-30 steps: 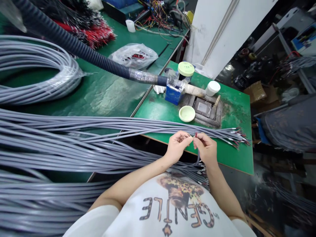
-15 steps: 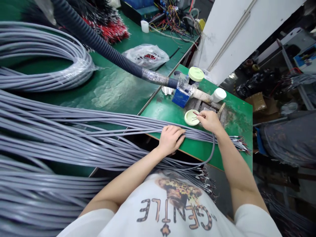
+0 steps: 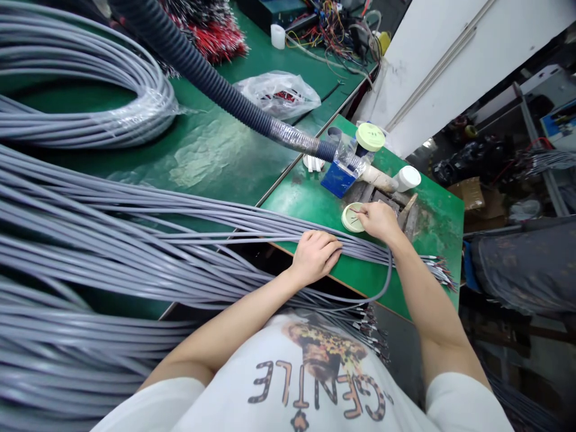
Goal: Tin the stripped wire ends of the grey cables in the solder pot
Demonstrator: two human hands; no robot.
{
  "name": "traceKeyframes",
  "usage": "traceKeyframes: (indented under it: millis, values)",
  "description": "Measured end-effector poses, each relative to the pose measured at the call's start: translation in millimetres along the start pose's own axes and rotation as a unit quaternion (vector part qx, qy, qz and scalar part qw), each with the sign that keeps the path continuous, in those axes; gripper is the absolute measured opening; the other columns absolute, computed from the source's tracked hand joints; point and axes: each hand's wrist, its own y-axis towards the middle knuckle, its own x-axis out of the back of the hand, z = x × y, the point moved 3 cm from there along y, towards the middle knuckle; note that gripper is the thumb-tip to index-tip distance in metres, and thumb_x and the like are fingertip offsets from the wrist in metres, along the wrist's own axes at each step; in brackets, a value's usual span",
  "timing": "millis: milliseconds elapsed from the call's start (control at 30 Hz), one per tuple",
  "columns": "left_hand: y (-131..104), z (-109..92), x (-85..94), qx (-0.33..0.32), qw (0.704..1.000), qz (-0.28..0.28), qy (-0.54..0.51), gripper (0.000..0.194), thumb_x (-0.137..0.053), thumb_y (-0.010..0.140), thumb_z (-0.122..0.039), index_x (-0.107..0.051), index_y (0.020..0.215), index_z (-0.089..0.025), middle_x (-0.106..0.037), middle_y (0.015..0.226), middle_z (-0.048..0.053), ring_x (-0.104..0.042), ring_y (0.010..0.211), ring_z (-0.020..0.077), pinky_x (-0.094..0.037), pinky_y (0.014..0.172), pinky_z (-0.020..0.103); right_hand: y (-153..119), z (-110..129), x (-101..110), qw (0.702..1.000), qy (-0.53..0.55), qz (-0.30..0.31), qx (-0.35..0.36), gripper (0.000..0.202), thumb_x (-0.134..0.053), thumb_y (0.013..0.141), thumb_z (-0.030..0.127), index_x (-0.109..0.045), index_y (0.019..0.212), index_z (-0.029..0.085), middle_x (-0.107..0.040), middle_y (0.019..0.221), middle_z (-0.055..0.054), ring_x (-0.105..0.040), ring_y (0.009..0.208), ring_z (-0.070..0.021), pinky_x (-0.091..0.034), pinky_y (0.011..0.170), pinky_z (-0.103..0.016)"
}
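- Reaching forward from the near right in the head view, your right forearm slants far and left, with the right hand [image 3: 379, 221] knuckles up above the small green table [image 3: 297, 198].
- Your right thumb and forefinger pinch the wire ends [image 3: 354, 218] of one grey cable [image 3: 389, 279]; the tips are over the pale dish [image 3: 345, 222], and you cannot tell whether they touch its inside.
- That cable hangs below your right wrist in one bend, then runs back left on the near side of the table edge.
- Your left forearm angles from near left toward the far right, and your left hand [image 3: 316, 257] lies palm down on the cable bundle [image 3: 256, 217], fingers together and curved over it; whether they grip cannot be told.
- Counting around your hands: one dish, one blue box [image 3: 337, 179] beyond it to the left, one pale-lidded jar [image 3: 370, 137] farther off, one white cup [image 3: 408, 178] to the far right.
- One dark ribbed hose [image 3: 216, 87] comes in from the far left and ends near the blue box.
- One cable coil [image 3: 144, 114] lies at left, one plastic bag [image 3: 281, 93] far off; the bundled cables overlap too much to count.
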Motion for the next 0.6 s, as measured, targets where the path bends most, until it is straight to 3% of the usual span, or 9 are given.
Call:
traceKeyframes:
  millis: [133, 300, 433, 600]
  values:
    - [0.3, 0.4, -0.1, 0.001, 1.000, -0.003, 0.000, 0.016, -0.055, 0.088, -0.023, -0.065, 0.101, -0.021, -0.070, 0.098, 0.005, -0.061, 0.091, 0.0181, -0.036, 0.086, 0.037, -5.6, -11.1, 7.8, 0.999, 0.038, -0.027, 0.004, 0.029, -0.050, 0.084, 0.034, -0.074, 0.087, 0.018, -0.073, 0.088, -0.010, -0.064, 0.080, -0.0228, -0.039, 0.066, -0.029]
    - [1.2, 0.3, 0.8, 0.003, 1.000, -0.005, -0.001, 0.015, -0.057, 0.087, -0.023, -0.065, 0.100, -0.021, -0.071, 0.097, 0.005, -0.061, 0.090, 0.0179, -0.037, 0.085, 0.037, -13.1, -75.4, 16.5, 0.984, 0.114, -0.115, -0.074, 0.029, -0.053, 0.081, 0.036, -0.073, 0.078, 0.015, -0.070, 0.072, -0.006, -0.060, 0.067, -0.0183, -0.036, 0.060, -0.027]
    - [1.5, -0.4, 1.3, 0.006, 1.000, -0.005, 0.008, 0.016, -0.056, 0.088, -0.024, -0.067, 0.099, -0.021, -0.071, 0.097, 0.006, -0.061, 0.089, 0.0186, -0.037, 0.084, 0.037, -7.5, -127.4, -0.2, 0.974, 0.100, -0.120, -0.165, 0.029, -0.056, 0.079, 0.037, -0.072, 0.071, 0.014, -0.068, 0.068, -0.007, -0.060, 0.067, -0.0187, -0.035, 0.059, -0.027]
    - [1.8, -1.3, 0.7, 0.005, 1.000, -0.007, 0.012, 0.016, -0.056, 0.087, -0.024, -0.067, 0.098, -0.022, -0.071, 0.096, 0.006, -0.061, 0.088, 0.0190, -0.037, 0.084, 0.038, 4.8, -143.7, -24.7, 0.971, 0.087, -0.085, -0.204, 0.029, -0.056, 0.079, 0.037, -0.074, 0.077, 0.015, -0.071, 0.077, -0.008, -0.063, 0.073, -0.0196, -0.040, 0.064, -0.026]
